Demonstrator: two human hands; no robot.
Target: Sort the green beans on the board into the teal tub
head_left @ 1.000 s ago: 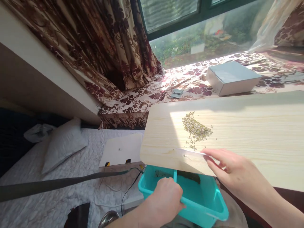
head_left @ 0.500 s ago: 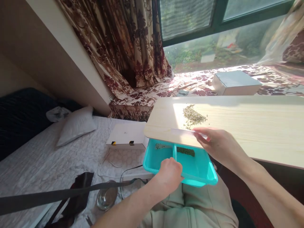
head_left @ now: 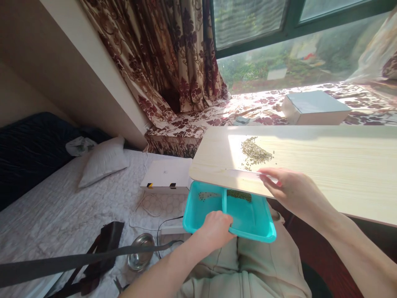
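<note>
My left hand [head_left: 216, 227] is closed around the near rim of a turquoise two-compartment plastic box [head_left: 260, 231], held at the table's front edge above my lap. A heap of small green beans [head_left: 239, 195] lies in its right compartment, with a few scattered pale and dark bits [head_left: 207, 196] in the left one. Between thumb and fingers, my right hand [head_left: 283, 186] pinches a thin white sheet, perhaps card [head_left: 245, 171], low over the wooden tabletop [head_left: 335, 165]. Just beyond the sheet, a loose pile of beans [head_left: 256, 151] is spread on the wood.
On the bed at left are a white box [head_left: 167, 173], a pillow [head_left: 104, 161], a steel bowl [head_left: 141, 251] and a dark strap [head_left: 77, 255]. A pale box [head_left: 316, 106] sits on the window ledge behind the table. Cables run beside the white box.
The turquoise box has shifted slightly left with my left hand. My right hand and the white sheet are a little farther right. The bean pile looks much the same.
</note>
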